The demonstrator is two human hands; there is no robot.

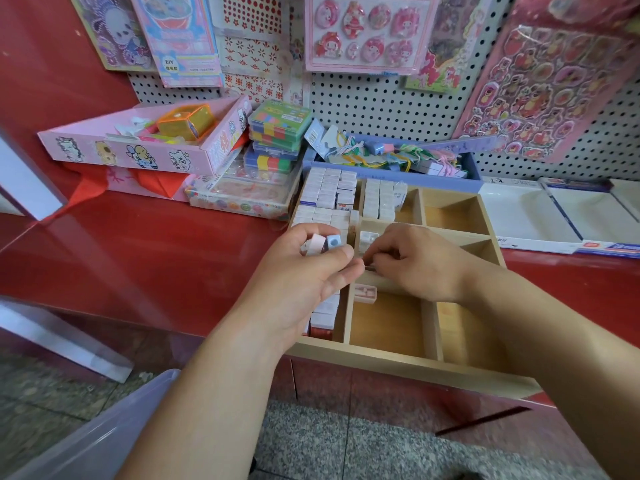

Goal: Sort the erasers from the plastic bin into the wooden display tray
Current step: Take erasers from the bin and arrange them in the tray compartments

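Lowest in the head view, a translucent plastic bin (104, 431) pokes in at the left corner; its inside is out of sight. Above it the left hand (308, 271) is cupped round a small clutch of erasers (322, 242), a pink block and a blue one showing between thumb and fingers, held over the left side of the wooden display tray (398, 362). The right hand (415, 265) meets it, fingers curled at the left fingertips. Whether it pinches an eraser there is hard to tell, as the spot is blurred and shadowed.

These blocks look light, firm and slightly grippy, and unlikely to break. I judge that a thumb-and-forefinger pinch across the short sides suits each one.

The tray's far left compartments are packed with rows of white boxed erasers (329, 192), and the next far compartment is partly filled. One pink-wrapped eraser (365, 293) lies at the far edge of a near middle compartment, and the right-hand compartments show bare wood. Behind stand a pink box (138, 150) of oddments and a blue box (391, 173) of stringed tags.
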